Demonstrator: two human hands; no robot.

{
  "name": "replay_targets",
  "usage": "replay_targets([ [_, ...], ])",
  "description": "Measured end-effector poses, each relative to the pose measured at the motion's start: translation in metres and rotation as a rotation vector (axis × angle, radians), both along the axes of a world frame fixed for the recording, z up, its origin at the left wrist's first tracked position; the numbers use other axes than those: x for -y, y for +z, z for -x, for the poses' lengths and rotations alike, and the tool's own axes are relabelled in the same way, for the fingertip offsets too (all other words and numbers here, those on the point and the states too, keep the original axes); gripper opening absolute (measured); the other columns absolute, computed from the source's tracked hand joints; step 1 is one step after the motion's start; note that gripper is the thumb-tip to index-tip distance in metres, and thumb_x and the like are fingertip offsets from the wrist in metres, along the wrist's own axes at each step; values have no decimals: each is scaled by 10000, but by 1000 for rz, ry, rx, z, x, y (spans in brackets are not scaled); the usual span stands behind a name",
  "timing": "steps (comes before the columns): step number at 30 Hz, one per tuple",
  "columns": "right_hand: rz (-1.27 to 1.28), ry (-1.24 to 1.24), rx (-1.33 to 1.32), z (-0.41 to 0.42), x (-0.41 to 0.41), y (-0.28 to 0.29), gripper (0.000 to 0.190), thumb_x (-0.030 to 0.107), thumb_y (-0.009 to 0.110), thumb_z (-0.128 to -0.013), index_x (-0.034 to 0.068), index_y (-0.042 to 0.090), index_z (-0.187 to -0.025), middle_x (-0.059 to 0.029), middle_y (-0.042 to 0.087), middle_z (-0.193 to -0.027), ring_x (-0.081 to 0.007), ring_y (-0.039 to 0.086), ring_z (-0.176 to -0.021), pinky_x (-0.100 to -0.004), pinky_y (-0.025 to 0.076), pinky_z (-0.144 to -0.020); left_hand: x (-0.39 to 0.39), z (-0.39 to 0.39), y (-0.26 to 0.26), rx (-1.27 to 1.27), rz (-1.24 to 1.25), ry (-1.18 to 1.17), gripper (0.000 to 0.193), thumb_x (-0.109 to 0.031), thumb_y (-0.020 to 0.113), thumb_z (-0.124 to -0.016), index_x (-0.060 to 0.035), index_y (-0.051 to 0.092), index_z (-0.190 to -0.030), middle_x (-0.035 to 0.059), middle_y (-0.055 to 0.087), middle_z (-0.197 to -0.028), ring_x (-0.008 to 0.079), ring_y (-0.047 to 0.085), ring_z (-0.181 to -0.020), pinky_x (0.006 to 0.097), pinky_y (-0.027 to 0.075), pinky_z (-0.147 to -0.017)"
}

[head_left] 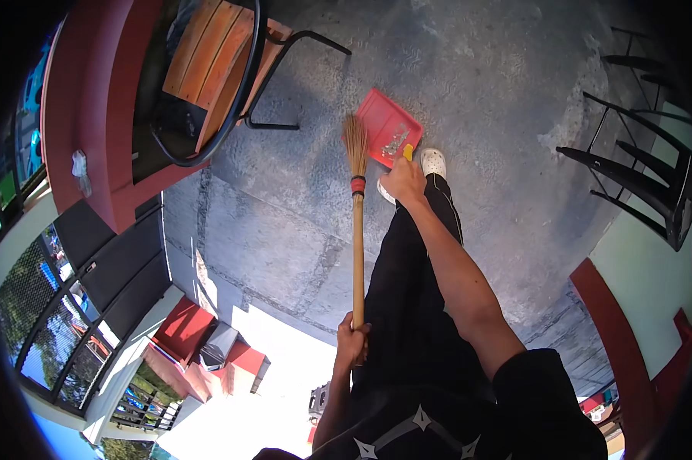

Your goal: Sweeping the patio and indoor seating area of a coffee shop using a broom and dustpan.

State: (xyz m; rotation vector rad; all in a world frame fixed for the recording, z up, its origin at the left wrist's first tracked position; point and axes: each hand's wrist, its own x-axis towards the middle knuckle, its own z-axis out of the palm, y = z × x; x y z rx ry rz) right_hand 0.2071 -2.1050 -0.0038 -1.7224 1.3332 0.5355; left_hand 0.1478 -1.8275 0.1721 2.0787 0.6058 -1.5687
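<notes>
My left hand point(351, 343) grips the upper part of the wooden stick of a broom point(358, 253). The stick runs forward along the floor side of my leg to a red-bound head of straw-like bristles point(355, 144). Those bristles overlap the left edge of a red plastic dustpan point(385, 115). My right hand point(406, 181) is closed around the dustpan's yellow handle point(408, 152), most of which the fingers hide. Small pale debris point(396, 141) lies in the pan near its handle side. A white clog point(434, 161) on my foot is just right of the pan.
A wooden-slat chair with a black metal frame point(208, 57) stands front left, beside a dark red ledge point(121, 115). Black metal furniture point(639, 167) is at the right, by a pale wall point(633, 259). A black gate point(127, 253) is at left. The floor point(495, 230) is rough concrete.
</notes>
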Motion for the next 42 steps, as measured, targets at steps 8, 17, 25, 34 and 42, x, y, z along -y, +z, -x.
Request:
replay_targets([
  [8, 16, 21, -42, 10, 5, -8, 373, 257, 670, -643, 34, 603, -935, -195, 617, -956, -346, 596, -917, -408, 484, -794, 32, -39, -14, 300, 30, 4, 148, -118, 569, -828, -29, 455, -861, 31, 418, -435, 117, 402, -298, 277, 284, -276],
  [17, 45, 54, -21, 4, 4, -6, 351, 234, 655, -644, 31, 605, -926, -201, 622, -926, -339, 601, -905, -402, 479, -787, 66, -95, -106, 501, 14, -298, 187, -168, 515, -864, 6, 450, -846, 99, 478, -498, 192, 477, -335, 329, 370, -292],
  [25, 49, 111, -60, -13, -7, -6, 357, 261, 671, -635, 36, 617, -907, -175, 626, -923, -319, 605, -904, -392, 486, -784, -29, 47, -3, 193, 91, -371, 268, -187, 622, -794, 22, 518, -925, 187, 581, -658, 302, 577, -576, 384, 438, -525],
  [34, 53, 144, -60, -5, -8, -1, 336, 247, 675, -647, 26, 624, -895, -193, 621, -937, -341, 599, -913, -406, 488, -784, -1, 40, 54, 53, 41, 160, 205, -195, 615, -815, -13, 522, -828, 3, 462, -520, 70, 415, -416, 244, 307, -376],
  [42, 119, 128, -83, -6, -4, -26, 458, 240, 600, -665, 16, 542, -1060, -221, 622, -911, -363, 609, -868, -446, 478, -772, -34, 22, 57, 59, 108, 456, 221, -229, 551, -865, -64, 435, -774, -2, 396, -448, 94, 381, -322, 240, 285, -302],
])
